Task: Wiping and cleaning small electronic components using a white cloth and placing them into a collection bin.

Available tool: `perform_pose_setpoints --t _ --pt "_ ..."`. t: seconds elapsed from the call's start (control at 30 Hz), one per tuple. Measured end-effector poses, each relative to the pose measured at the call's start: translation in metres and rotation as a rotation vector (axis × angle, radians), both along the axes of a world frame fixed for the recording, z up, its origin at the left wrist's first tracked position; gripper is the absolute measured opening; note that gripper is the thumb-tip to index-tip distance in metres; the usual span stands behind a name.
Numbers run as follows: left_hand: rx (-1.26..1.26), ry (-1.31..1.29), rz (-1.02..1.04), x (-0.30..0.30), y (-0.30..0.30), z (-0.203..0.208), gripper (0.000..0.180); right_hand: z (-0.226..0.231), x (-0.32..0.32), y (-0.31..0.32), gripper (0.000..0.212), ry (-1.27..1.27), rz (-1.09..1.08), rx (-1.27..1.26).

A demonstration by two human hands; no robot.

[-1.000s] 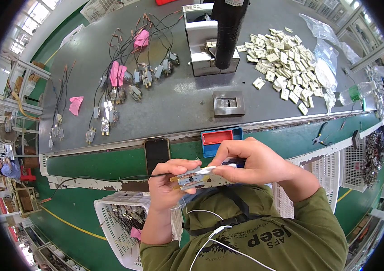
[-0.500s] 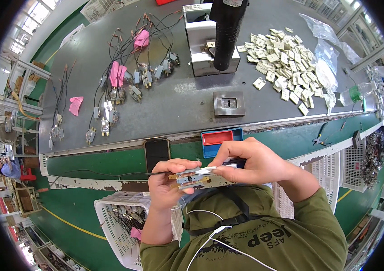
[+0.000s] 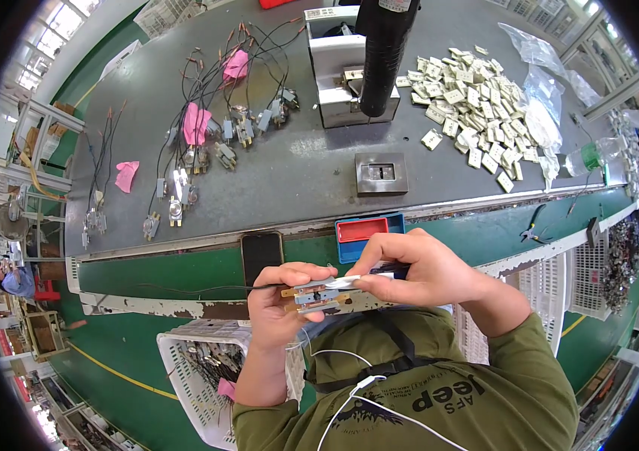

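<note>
My left hand (image 3: 278, 304) grips a small electrical part with brass terminals (image 3: 312, 295), held close to my chest; a thin black wire runs off it to the left. My right hand (image 3: 417, 267) pinches a slim tool with a pale tip (image 3: 357, 279) and presses that tip against the part's right end. Both hands meet in front of the workbench's green front edge (image 3: 184, 267).
The grey benchtop (image 3: 297, 165) carries several wired parts with pink tags (image 3: 197, 124), a pile of cream plastic pieces (image 3: 477, 105), a grey press machine (image 3: 349, 64), a metal jig block (image 3: 381, 173), a black phone (image 3: 261, 252) and a blue-red tray (image 3: 368, 229). A white basket (image 3: 203, 368) sits at my lower left.
</note>
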State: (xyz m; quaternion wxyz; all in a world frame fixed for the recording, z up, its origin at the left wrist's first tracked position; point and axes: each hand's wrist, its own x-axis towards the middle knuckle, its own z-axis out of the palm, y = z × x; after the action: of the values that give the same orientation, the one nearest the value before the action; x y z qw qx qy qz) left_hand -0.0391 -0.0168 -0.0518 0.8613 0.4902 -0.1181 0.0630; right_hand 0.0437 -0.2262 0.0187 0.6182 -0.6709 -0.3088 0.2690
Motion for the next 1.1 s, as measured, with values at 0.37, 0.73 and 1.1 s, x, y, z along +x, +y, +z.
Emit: perform_pose_setpoints --t 0.37,0.73,1.1 --pt "0.036 0.058 0.046 0.000 -0.004 0.002 0.053 0.002 0.003 -0.001 0.013 0.003 0.081 -0.035" --pt "0.031 0.038 0.047 0.001 -0.005 0.003 0.052 -0.002 0.002 -0.002 0.014 0.138 0.058 -0.049" --pt "0.030 0.004 0.038 0.002 -0.005 0.004 0.051 -0.003 0.003 -0.003 0.013 0.064 0.011 0.016"
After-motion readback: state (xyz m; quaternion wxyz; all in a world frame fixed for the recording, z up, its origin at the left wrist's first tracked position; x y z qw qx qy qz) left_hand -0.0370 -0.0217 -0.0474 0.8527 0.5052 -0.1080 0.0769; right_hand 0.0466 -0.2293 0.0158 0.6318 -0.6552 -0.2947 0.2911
